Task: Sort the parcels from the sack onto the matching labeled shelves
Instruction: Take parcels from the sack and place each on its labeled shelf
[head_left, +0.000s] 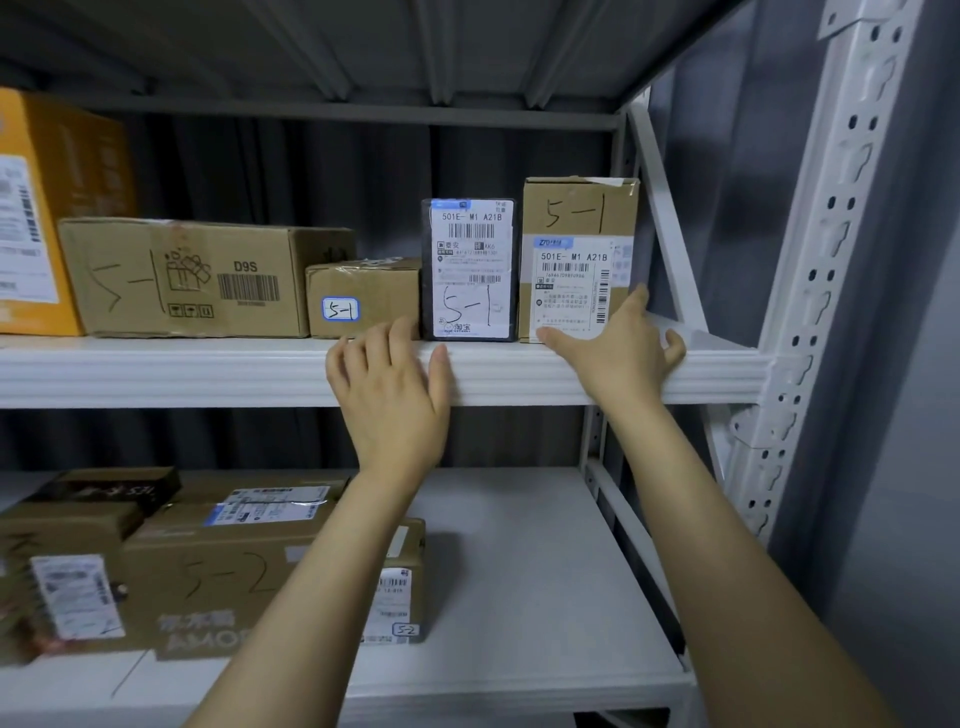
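while the right hand (618, 353) spreads open against the tall 5-1 parcel (579, 218) at its 11 o'clock, the left hand (389, 400) lies flat, empty, on the upper shelf (156, 371) lip | black parcel (470, 270) upright at its 1 o'clock

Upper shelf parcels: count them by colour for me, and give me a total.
Brown cardboard: 3 (wide box, small box, tall box)
Black: 1 (black parcel)
Orange: 1 (orange box, cut off at the left edge)
Total: 5
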